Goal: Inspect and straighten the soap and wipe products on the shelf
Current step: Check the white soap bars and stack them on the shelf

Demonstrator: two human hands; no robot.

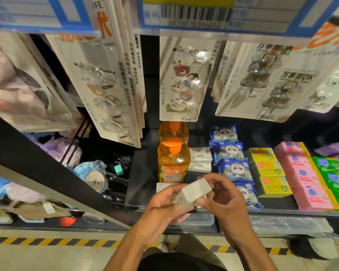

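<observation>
Right now I have a small white soap box [192,193] up in both hands in front of the shelf [143,173], tilted so one end points up and to the right. My left hand [160,210] cups its lower end with fingers curled under and the thumb on top; my right hand [226,198] pinches the upper end between thumb and fingertips, so both grips are closed on it. The box is plain and pale, with what looks like a small barcode or print patch near my left thumb, though it is too blurred to read. Behind it on the shelf stand two orange pump bottles [173,163], one behind the other; the front label reads something like "Sai". Just right of them lie two more white boxes [200,159], then a row of blue panda-print wipe packs [235,169], yellow soap boxes [270,171], pink soap packs [303,177] and green soap packs [335,177]. Above hang carded adhesive hooks [182,81], one card marked "OK".
</observation>
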